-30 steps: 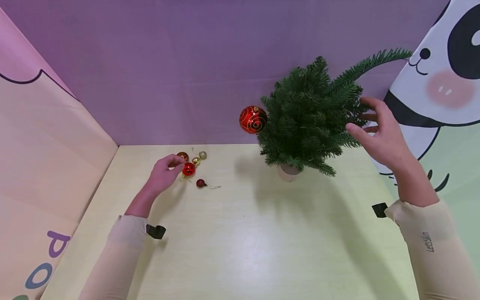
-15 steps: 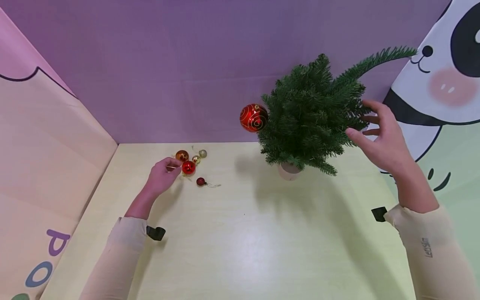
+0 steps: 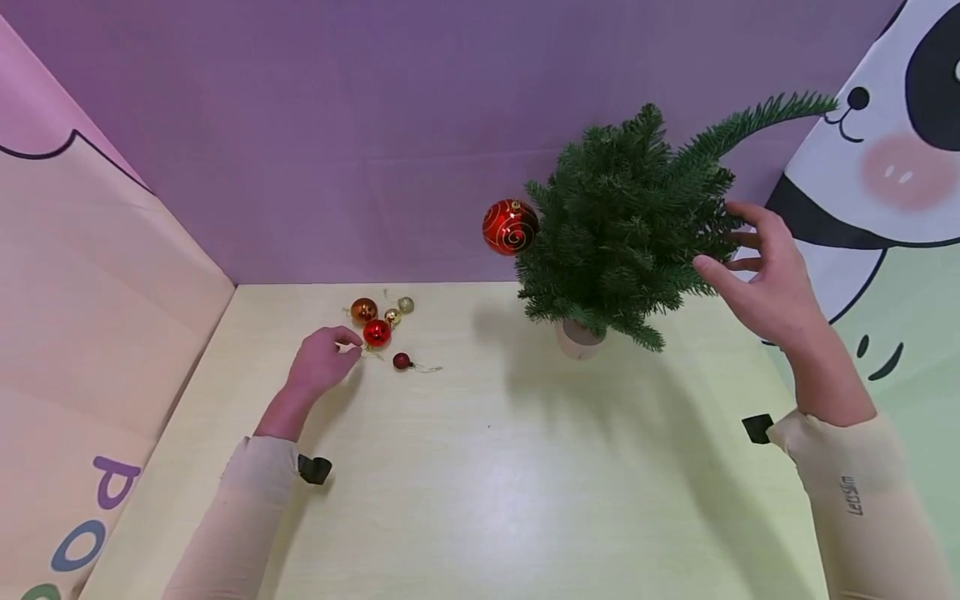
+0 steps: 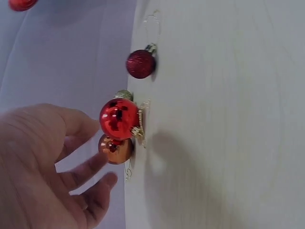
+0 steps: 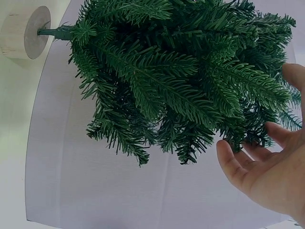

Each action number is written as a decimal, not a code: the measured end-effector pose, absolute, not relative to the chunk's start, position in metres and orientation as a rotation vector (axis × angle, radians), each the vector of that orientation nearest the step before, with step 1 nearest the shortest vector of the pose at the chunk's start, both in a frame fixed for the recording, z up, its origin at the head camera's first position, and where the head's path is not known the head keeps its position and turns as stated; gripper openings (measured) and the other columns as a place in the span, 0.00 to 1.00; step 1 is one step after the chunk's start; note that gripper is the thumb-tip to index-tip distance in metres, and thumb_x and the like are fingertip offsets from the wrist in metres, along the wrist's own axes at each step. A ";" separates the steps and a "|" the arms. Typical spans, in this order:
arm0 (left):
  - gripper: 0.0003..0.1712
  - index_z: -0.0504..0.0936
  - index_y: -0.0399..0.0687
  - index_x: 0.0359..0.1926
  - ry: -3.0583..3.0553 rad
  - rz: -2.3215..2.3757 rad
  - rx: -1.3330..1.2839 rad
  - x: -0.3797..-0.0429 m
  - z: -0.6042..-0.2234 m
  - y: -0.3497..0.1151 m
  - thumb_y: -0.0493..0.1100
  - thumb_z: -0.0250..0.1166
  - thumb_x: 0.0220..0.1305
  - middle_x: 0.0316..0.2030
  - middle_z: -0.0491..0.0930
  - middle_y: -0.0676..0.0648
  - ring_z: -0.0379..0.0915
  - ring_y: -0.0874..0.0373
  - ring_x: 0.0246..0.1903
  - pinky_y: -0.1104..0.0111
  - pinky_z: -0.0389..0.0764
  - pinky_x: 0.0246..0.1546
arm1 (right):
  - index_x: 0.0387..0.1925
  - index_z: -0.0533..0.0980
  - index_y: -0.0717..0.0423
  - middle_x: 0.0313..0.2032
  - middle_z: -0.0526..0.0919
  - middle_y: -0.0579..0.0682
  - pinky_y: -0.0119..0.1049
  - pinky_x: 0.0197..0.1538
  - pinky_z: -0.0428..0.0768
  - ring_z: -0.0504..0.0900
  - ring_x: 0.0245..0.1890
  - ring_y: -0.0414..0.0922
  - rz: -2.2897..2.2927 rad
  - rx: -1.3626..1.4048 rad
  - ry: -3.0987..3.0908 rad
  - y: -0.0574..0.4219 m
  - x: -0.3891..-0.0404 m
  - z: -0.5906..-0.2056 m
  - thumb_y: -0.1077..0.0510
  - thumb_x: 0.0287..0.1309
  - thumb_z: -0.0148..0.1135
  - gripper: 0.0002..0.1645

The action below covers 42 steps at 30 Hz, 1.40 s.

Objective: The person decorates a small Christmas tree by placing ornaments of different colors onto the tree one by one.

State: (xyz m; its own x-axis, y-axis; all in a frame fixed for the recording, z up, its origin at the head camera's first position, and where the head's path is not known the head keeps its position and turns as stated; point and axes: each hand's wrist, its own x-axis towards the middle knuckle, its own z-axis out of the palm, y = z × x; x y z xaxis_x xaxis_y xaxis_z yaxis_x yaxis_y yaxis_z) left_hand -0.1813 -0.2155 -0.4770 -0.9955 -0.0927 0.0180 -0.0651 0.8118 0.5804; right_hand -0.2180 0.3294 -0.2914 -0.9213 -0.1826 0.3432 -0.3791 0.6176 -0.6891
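Observation:
My left hand [image 3: 321,362] hovers beside a shiny red bauble [image 3: 377,333] at the back left of the table. The left wrist view shows its fingers apart, with no bauble between them. Behind the red one lie a copper bauble [image 3: 364,311], a small gold bauble [image 3: 392,317] and a pale glittery bauble [image 3: 406,305]. A dark red bauble [image 3: 402,361] with a string lies nearer. My right hand [image 3: 772,279] is at the right side of a small artificial Christmas tree [image 3: 615,225], loosely spread, fingertips at the branches; contact is unclear. A large red bauble [image 3: 510,227] hangs at the tree's left.
The tree stands on a round wooden base [image 3: 579,342] near the back of the pale table [image 3: 480,500]. A purple backdrop [image 3: 375,150] rises behind it. One long branch [image 3: 765,121] sticks out up to the right, in front of a printed panda panel [image 3: 885,150].
My left hand has drawn back slightly toward me from the red bauble. The tree and its large bauble have shifted a little. The right hand stays almost in place.

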 end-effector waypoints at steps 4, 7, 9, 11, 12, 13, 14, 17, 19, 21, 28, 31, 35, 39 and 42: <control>0.13 0.85 0.43 0.45 -3.019 -0.710 0.141 -0.181 -0.478 -0.212 0.42 0.59 0.64 0.46 0.75 0.34 0.73 0.43 0.35 0.59 0.73 0.25 | 0.74 0.54 0.51 0.70 0.57 0.52 0.23 0.48 0.68 0.64 0.63 0.57 1.201 0.468 -2.605 0.329 -0.216 -0.292 0.54 0.64 0.61 0.42; 0.13 0.86 0.44 0.45 -3.045 -0.607 0.158 -0.182 -0.478 -0.209 0.42 0.59 0.63 0.47 0.75 0.34 0.74 0.39 0.41 0.61 0.74 0.22 | 0.73 0.55 0.51 0.69 0.57 0.53 0.21 0.47 0.68 0.65 0.63 0.57 1.208 0.476 -2.598 0.329 -0.215 -0.293 0.54 0.64 0.61 0.41; 0.14 0.85 0.43 0.45 -3.053 -0.575 0.166 -0.182 -0.478 -0.208 0.42 0.59 0.63 0.48 0.74 0.34 0.73 0.37 0.43 0.59 0.76 0.22 | 0.73 0.55 0.51 0.69 0.58 0.53 0.21 0.47 0.68 0.65 0.63 0.56 1.212 0.482 -2.590 0.329 -0.214 -0.293 0.54 0.64 0.61 0.41; 0.15 0.85 0.42 0.47 -3.057 -0.564 0.183 -0.183 -0.479 -0.208 0.43 0.60 0.63 0.48 0.74 0.33 0.72 0.35 0.45 0.57 0.77 0.23 | 0.73 0.56 0.50 0.68 0.58 0.53 0.21 0.47 0.68 0.66 0.62 0.55 1.214 0.488 -2.580 0.329 -0.214 -0.294 0.54 0.63 0.61 0.40; 0.16 0.84 0.41 0.47 -3.057 -0.564 0.192 -0.184 -0.479 -0.208 0.43 0.60 0.63 0.48 0.74 0.33 0.72 0.34 0.45 0.56 0.77 0.24 | 0.73 0.56 0.50 0.68 0.58 0.53 0.22 0.48 0.68 0.66 0.62 0.55 1.212 0.490 -2.577 0.329 -0.214 -0.295 0.54 0.63 0.62 0.40; 0.16 0.84 0.41 0.48 -3.056 -0.565 0.201 -0.184 -0.480 -0.208 0.44 0.60 0.63 0.48 0.74 0.33 0.72 0.34 0.45 0.55 0.77 0.26 | 0.73 0.56 0.50 0.68 0.59 0.52 0.22 0.48 0.68 0.66 0.62 0.55 1.210 0.490 -2.575 0.329 -0.214 -0.295 0.54 0.63 0.62 0.40; 0.17 0.83 0.40 0.48 -3.052 -0.569 0.207 -0.184 -0.480 -0.208 0.44 0.60 0.63 0.48 0.74 0.33 0.72 0.34 0.45 0.55 0.77 0.27 | 0.73 0.56 0.51 0.68 0.59 0.52 0.22 0.48 0.68 0.66 0.62 0.55 1.207 0.489 -2.575 0.329 -0.214 -0.296 0.54 0.63 0.62 0.40; 0.18 0.83 0.38 0.48 -3.042 -0.596 0.224 -0.186 -0.483 -0.207 0.46 0.61 0.63 0.47 0.74 0.33 0.72 0.34 0.43 0.54 0.76 0.29 | 0.73 0.56 0.51 0.69 0.59 0.52 0.22 0.48 0.68 0.66 0.62 0.55 1.193 0.482 -2.579 0.329 -0.214 -0.296 0.55 0.63 0.62 0.41; 0.19 0.83 0.37 0.48 -3.038 -0.617 0.240 -0.187 -0.485 -0.206 0.47 0.61 0.62 0.47 0.74 0.33 0.72 0.35 0.42 0.55 0.76 0.29 | 0.73 0.56 0.52 0.69 0.59 0.52 0.22 0.47 0.68 0.66 0.62 0.56 1.195 0.479 -2.580 0.330 -0.214 -0.297 0.55 0.63 0.63 0.41; 0.21 0.82 0.36 0.48 -3.035 -0.635 0.261 -0.189 -0.487 -0.205 0.48 0.62 0.62 0.48 0.74 0.33 0.71 0.36 0.42 0.55 0.76 0.28 | 0.73 0.56 0.53 0.69 0.59 0.53 0.22 0.47 0.68 0.66 0.61 0.56 1.195 0.473 -2.584 0.330 -0.215 -0.297 0.56 0.63 0.63 0.41; 0.28 0.78 0.36 0.54 -3.037 -0.702 0.317 -0.199 -0.493 -0.202 0.53 0.63 0.62 0.48 0.73 0.34 0.69 0.35 0.46 0.53 0.75 0.32 | 0.73 0.56 0.54 0.69 0.59 0.54 0.20 0.43 0.69 0.70 0.55 0.48 1.180 0.449 -2.615 0.331 -0.217 -0.300 0.57 0.63 0.63 0.41; 0.33 0.76 0.36 0.56 -3.032 -0.721 0.321 -0.203 -0.496 -0.202 0.57 0.64 0.61 0.48 0.74 0.35 0.69 0.36 0.46 0.52 0.75 0.34 | 0.73 0.56 0.54 0.69 0.59 0.54 0.20 0.42 0.69 0.70 0.52 0.43 1.176 0.452 -2.623 0.330 -0.216 -0.301 0.57 0.63 0.63 0.41; 0.39 0.72 0.35 0.60 -3.015 -0.725 0.314 -0.207 -0.497 -0.199 0.61 0.65 0.60 0.48 0.74 0.35 0.69 0.36 0.48 0.52 0.75 0.35 | 0.73 0.56 0.53 0.69 0.59 0.54 0.21 0.42 0.68 0.70 0.52 0.44 1.175 0.455 -2.624 0.329 -0.215 -0.301 0.56 0.63 0.63 0.41; 0.43 0.70 0.37 0.63 -3.004 -0.743 0.353 -0.210 -0.499 -0.197 0.64 0.65 0.58 0.46 0.75 0.37 0.69 0.38 0.47 0.55 0.74 0.34 | 0.73 0.56 0.53 0.69 0.59 0.54 0.21 0.42 0.68 0.70 0.53 0.49 1.166 0.447 -2.634 0.329 -0.215 -0.302 0.56 0.63 0.63 0.41; 0.47 0.70 0.39 0.64 -2.998 -0.764 0.394 -0.213 -0.502 -0.195 0.69 0.64 0.56 0.44 0.74 0.39 0.68 0.41 0.45 0.57 0.73 0.33 | 0.73 0.56 0.53 0.69 0.59 0.54 0.22 0.42 0.68 0.69 0.55 0.53 1.168 0.441 -2.640 0.329 -0.215 -0.303 0.55 0.64 0.62 0.41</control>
